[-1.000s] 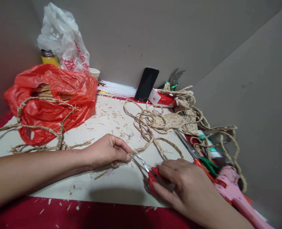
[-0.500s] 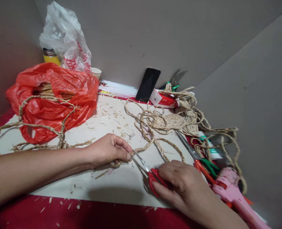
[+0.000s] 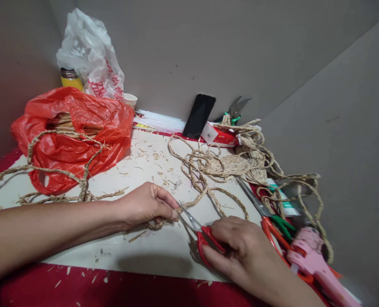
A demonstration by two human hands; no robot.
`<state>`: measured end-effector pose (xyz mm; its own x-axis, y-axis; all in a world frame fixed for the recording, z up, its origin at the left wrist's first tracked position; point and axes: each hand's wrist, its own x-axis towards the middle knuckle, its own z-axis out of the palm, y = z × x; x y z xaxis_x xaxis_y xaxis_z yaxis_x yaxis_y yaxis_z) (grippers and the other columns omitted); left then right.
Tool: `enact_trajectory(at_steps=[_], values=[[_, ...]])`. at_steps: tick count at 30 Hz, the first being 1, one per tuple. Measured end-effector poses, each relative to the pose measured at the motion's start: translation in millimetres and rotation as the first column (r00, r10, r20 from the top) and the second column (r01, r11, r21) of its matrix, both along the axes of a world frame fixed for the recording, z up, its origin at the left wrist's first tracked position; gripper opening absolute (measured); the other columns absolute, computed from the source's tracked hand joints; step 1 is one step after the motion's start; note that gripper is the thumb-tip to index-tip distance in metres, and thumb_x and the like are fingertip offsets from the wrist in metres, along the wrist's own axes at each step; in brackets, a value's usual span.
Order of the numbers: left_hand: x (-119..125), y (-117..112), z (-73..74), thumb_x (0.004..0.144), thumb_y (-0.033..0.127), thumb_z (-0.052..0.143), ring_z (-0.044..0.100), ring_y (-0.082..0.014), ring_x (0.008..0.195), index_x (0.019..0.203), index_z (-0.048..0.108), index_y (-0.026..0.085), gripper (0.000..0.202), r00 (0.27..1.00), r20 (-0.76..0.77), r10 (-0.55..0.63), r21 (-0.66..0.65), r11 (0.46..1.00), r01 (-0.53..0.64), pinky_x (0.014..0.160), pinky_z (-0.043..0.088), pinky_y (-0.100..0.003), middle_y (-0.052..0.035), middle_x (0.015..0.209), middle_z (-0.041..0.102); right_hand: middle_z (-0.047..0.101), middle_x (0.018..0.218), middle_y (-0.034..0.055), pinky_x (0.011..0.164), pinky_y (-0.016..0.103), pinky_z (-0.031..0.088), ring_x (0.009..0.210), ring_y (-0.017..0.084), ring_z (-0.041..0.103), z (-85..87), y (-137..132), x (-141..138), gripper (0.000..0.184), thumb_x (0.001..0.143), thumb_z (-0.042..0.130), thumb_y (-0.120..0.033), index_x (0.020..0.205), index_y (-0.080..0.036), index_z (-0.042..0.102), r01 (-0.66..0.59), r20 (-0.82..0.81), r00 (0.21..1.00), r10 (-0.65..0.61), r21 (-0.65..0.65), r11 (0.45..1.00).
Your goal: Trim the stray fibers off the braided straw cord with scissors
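My left hand (image 3: 155, 205) pinches a braided straw rope (image 3: 196, 200) between thumb and fingers above the white board. From the pinch, the rope runs right into a loose tangle, and a short curled part hangs below the fingers. My right hand (image 3: 240, 247) grips small red-handled scissors (image 3: 205, 238), with fingers in the loops. The scissor blades are slightly parted, their tips right beside my left fingertips at the rope. Whether the blades touch the rope I cannot tell.
A red plastic bag (image 3: 71, 149) with straw strips stands left, more braided rope before it. At the back a black phone (image 3: 199, 115) leans on the wall. Large orange-handled scissors (image 3: 269, 226) and a pink glue gun (image 3: 317, 260) lie right. Straw scraps dot the white board (image 3: 112, 256).
The scissor handles have spread a little wider apart, and the blades have parted more. My left hand keeps its pinch on the rope. The whole view has shifted slightly.
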<state>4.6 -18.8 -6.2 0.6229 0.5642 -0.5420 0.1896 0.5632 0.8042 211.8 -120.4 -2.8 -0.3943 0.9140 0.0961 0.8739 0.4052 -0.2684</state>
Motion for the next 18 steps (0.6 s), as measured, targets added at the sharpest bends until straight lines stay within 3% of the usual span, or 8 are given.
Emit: enact_trajectory(at_steps=[5,9,11,13,16,18], values=[[-1.1,1.1,-2.6,0.055,0.018,0.074,0.05,-0.0068,0.046,0.075,0.068,0.012,0.021,1.0,0.02,-0.005,-0.01,1.0,0.005,0.049,0.033,-0.021,-0.0019,0.06,0.066,0.041,0.05,-0.0043,0.053,0.025,0.027,0.048,0.009,0.038,1.2,0.4,5.1,0.036,0.086,0.053,-0.025,0.053,-0.02,0.039,-0.029,-0.126,0.992,0.021,-0.059,0.998],[-2.0,3.0,-5.4,0.056,0.018,0.075,0.057,-0.0086,0.054,0.077,0.068,0.013,0.022,0.997,0.067,0.032,-0.005,0.999,-0.032,0.055,0.038,-0.021,-0.0018,0.063,0.068,0.043,0.049,-0.0029,0.049,0.023,0.03,0.048,0.01,0.04,3.3,5.3,7.7,0.038,0.087,0.052,-0.028,0.05,-0.019,0.046,0.047,-0.382,0.918,-0.105,-0.158,0.986],[-2.3,3.6,-6.4,0.057,0.018,0.075,0.059,-0.0095,0.059,0.079,0.068,0.013,0.023,0.994,0.1,0.031,-0.011,0.999,-0.03,0.059,0.04,-0.022,-0.0025,0.066,0.069,0.048,0.051,-0.0009,0.05,0.023,0.034,0.05,0.011,0.044,1.2,8.3,7.4,0.038,0.086,0.054,-0.033,0.051,-0.018,0.054,0.109,-0.54,0.809,-0.231,-0.248,0.962],[-2.1,3.3,-6.8,0.058,0.019,0.076,0.061,-0.0102,0.061,0.081,0.068,0.013,0.024,0.991,0.131,0.016,-0.02,1.0,-0.014,0.062,0.041,-0.022,-0.0035,0.069,0.07,0.061,0.062,0.0035,0.054,0.025,0.039,0.057,0.014,0.051,-4.1,10.5,5.0,0.033,0.084,0.06,-0.039,0.06,-0.017,0.066,0.133,-0.672,0.642,-0.369,-0.376,0.917],[-0.8,0.8,-7.0,0.058,0.022,0.077,0.062,-0.0112,0.064,0.079,0.068,0.013,0.024,0.983,0.181,-0.013,-0.001,1.0,0.013,0.067,0.043,-0.024,-0.0042,0.071,0.071,0.07,0.093,0.0098,0.056,0.027,0.044,0.064,0.016,0.058,-15.1,11.9,-2.4,0.029,0.079,0.066,-0.048,0.078,-0.02,0.075,0.031,-0.793,0.333,-0.51,-0.531,0.847],[0.1,-2.1,-7.6,0.058,0.022,0.077,0.061,-0.0113,0.065,0.077,0.068,0.012,0.024,0.976,0.213,-0.033,0.051,0.998,0.023,0.069,0.044,-0.025,-0.0033,0.07,0.07,0.071,0.085,0.0094,0.058,0.027,0.044,0.061,0.015,0.057,-20.9,12.9,-8.5,0.033,0.078,0.067,-0.051,0.086,-0.021,0.076,-0.024,-0.816,0.178,-0.55,-0.562,0.827]])
